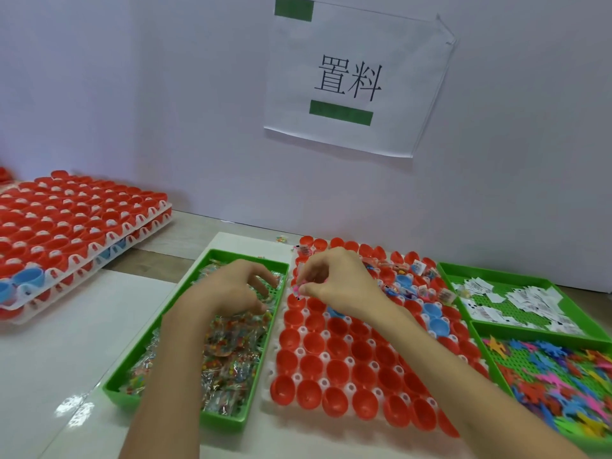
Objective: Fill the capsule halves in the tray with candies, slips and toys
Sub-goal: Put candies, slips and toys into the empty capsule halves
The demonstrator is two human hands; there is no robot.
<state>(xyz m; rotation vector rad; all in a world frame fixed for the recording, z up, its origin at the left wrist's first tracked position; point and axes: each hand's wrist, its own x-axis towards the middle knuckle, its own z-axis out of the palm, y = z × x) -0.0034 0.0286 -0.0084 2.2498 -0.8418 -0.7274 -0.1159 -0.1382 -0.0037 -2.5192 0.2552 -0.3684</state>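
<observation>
A white tray of red and a few blue capsule halves lies in front of me. Its far rows hold candies, slips and toys; the near rows are bare. My right hand hovers over the tray's far left part and pinches a small pink toy piece with other small items. My left hand reaches into the green candy tray, fingers curled among the clear candy packets; whether it grips one is unclear.
At the right stand a green tray of white paper slips and, nearer, a green tray of coloured foam toys. Stacked trays of red capsule halves sit at the far left. A white wall with a paper sign rises behind.
</observation>
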